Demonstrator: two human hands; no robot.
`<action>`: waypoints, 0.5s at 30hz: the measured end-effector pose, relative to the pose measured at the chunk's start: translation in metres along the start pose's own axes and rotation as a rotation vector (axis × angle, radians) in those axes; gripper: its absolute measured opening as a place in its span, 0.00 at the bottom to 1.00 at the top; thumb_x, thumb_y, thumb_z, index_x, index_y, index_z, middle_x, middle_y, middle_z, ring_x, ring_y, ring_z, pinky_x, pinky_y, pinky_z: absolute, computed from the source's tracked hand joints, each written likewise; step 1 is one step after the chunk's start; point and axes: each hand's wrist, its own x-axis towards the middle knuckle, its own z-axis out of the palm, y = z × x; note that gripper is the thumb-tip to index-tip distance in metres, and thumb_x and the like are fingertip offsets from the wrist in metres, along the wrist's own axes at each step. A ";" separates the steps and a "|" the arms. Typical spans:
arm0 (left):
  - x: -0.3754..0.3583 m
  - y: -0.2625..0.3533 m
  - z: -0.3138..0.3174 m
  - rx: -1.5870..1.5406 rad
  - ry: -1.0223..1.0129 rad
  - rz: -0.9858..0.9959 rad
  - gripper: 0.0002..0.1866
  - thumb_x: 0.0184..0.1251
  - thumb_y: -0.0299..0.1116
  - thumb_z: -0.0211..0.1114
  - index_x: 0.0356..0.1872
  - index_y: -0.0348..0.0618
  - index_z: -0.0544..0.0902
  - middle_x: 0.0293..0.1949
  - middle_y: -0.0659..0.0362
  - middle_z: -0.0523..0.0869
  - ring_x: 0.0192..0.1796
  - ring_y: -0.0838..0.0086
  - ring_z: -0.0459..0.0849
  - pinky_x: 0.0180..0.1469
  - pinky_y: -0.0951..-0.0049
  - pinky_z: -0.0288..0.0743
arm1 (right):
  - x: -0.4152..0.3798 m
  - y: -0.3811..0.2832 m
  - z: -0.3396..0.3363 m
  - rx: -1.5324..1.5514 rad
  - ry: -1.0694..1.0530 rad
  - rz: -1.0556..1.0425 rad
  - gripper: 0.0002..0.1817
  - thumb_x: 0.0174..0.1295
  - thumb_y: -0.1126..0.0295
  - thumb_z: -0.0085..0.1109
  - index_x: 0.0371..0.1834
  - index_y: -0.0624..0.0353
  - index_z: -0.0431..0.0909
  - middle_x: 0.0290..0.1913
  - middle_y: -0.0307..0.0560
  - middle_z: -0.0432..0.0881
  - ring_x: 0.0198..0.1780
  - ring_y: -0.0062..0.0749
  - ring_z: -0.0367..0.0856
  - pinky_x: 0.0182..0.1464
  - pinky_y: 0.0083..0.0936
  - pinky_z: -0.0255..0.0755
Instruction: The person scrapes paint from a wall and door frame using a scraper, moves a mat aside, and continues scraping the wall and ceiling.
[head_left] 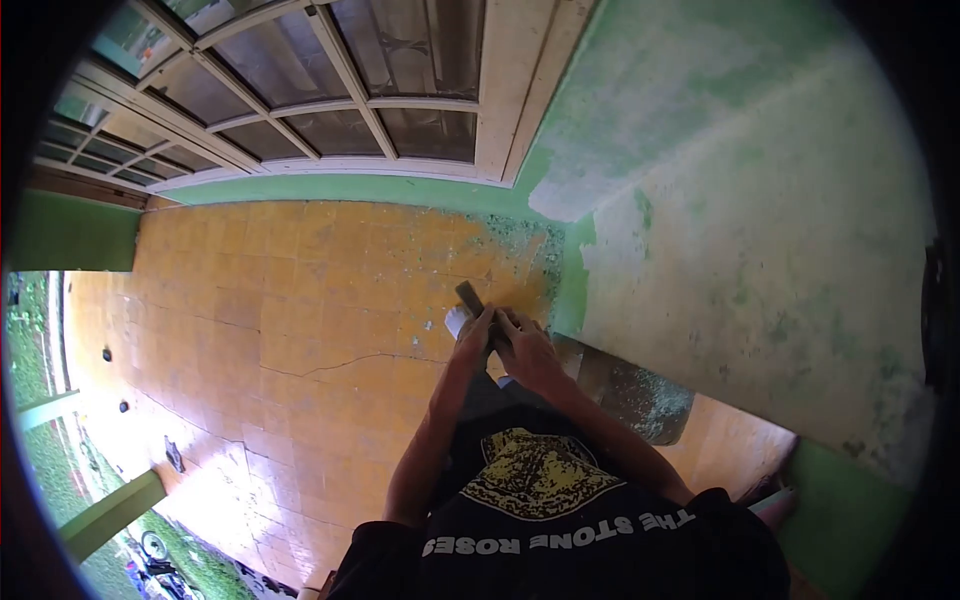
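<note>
My left hand (474, 338) and my right hand (527, 350) are close together in front of my body, above the tiled floor. Fingers of both hands are closed around a narrow grey-brown bar (468, 295), whose squared end sticks out ahead of them. The rest of the bar is hidden by my hands, so its kind cannot be told. Just left of the left hand shows a white thing (456, 320), perhaps the toe of a shoe. Ahead and to the right, pale green paint flakes (515, 238) are scattered on the floor at the wall's foot.
The green wall (740, 220) on the right has large patches of bare, pale surface. A dark mat (640, 402) with paint chips lies beside it. Ahead stands a white-framed paned window (380, 105). Cracked orange tiles (300, 300) stretch left toward green posts (110, 515) and grass.
</note>
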 end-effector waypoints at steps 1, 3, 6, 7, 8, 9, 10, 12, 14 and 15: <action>0.016 0.003 -0.001 0.088 -0.006 0.013 0.23 0.80 0.45 0.49 0.53 0.32 0.81 0.47 0.52 0.85 0.49 0.68 0.84 0.54 0.71 0.76 | 0.010 -0.003 0.000 -0.096 0.038 -0.025 0.32 0.64 0.65 0.58 0.70 0.67 0.65 0.51 0.64 0.76 0.53 0.57 0.77 0.56 0.44 0.71; 0.049 0.005 0.004 0.156 -0.005 -0.045 0.25 0.79 0.47 0.50 0.53 0.31 0.81 0.47 0.53 0.85 0.49 0.69 0.82 0.54 0.72 0.75 | 0.034 0.001 -0.004 -0.042 -0.012 0.046 0.33 0.63 0.66 0.56 0.72 0.66 0.62 0.52 0.66 0.76 0.54 0.57 0.78 0.56 0.45 0.72; 0.090 0.008 0.011 0.090 -0.057 -0.148 0.24 0.79 0.45 0.52 0.54 0.30 0.80 0.46 0.52 0.85 0.49 0.68 0.82 0.53 0.70 0.76 | 0.063 0.025 -0.011 -0.022 -0.012 0.073 0.33 0.64 0.68 0.53 0.73 0.66 0.60 0.49 0.67 0.78 0.48 0.53 0.81 0.51 0.44 0.75; 0.096 0.008 0.007 0.070 -0.044 -0.165 0.24 0.79 0.45 0.52 0.54 0.30 0.80 0.46 0.52 0.85 0.49 0.68 0.82 0.53 0.70 0.76 | 0.068 0.032 -0.009 -0.034 0.056 0.032 0.33 0.65 0.68 0.52 0.73 0.66 0.59 0.46 0.66 0.79 0.41 0.49 0.85 0.47 0.42 0.77; 0.101 0.009 0.003 0.077 0.001 -0.112 0.21 0.77 0.40 0.53 0.55 0.30 0.79 0.46 0.51 0.84 0.47 0.69 0.83 0.50 0.71 0.77 | 0.072 0.042 -0.011 -0.035 0.032 0.041 0.33 0.65 0.68 0.52 0.73 0.66 0.59 0.46 0.66 0.79 0.41 0.49 0.85 0.47 0.42 0.77; 0.107 0.012 0.001 0.083 0.045 -0.057 0.19 0.75 0.35 0.54 0.56 0.30 0.78 0.45 0.51 0.84 0.44 0.70 0.84 0.47 0.71 0.79 | 0.080 0.038 -0.026 0.198 -0.043 0.297 0.32 0.66 0.68 0.50 0.74 0.65 0.59 0.42 0.62 0.80 0.34 0.43 0.83 0.40 0.39 0.77; 0.116 0.009 -0.006 0.091 0.088 -0.003 0.18 0.73 0.30 0.56 0.58 0.30 0.77 0.45 0.51 0.84 0.41 0.71 0.85 0.44 0.72 0.80 | 0.088 0.043 -0.035 0.425 -0.115 0.558 0.32 0.66 0.68 0.49 0.74 0.65 0.58 0.37 0.58 0.81 0.26 0.36 0.82 0.33 0.35 0.78; 0.142 -0.013 -0.040 0.137 0.103 0.046 0.19 0.69 0.23 0.52 0.60 0.33 0.75 0.43 0.51 0.84 0.35 0.73 0.85 0.38 0.74 0.80 | 0.104 0.087 -0.038 0.450 -0.115 0.666 0.32 0.67 0.69 0.49 0.76 0.60 0.58 0.34 0.49 0.77 0.22 0.28 0.76 0.26 0.29 0.73; 0.158 -0.018 -0.057 0.257 -0.010 0.026 0.22 0.68 0.23 0.53 0.64 0.33 0.70 0.42 0.52 0.82 0.31 0.72 0.84 0.30 0.73 0.80 | 0.124 0.129 -0.042 0.477 -0.120 0.768 0.32 0.67 0.70 0.49 0.77 0.55 0.59 0.31 0.40 0.73 0.17 0.21 0.70 0.20 0.23 0.68; 0.165 -0.017 -0.051 0.335 0.082 0.079 0.21 0.67 0.22 0.50 0.62 0.36 0.72 0.36 0.54 0.81 0.25 0.75 0.79 0.23 0.73 0.74 | 0.136 0.146 -0.046 0.568 -0.080 0.803 0.33 0.66 0.71 0.50 0.77 0.54 0.60 0.31 0.38 0.71 0.18 0.21 0.70 0.20 0.22 0.68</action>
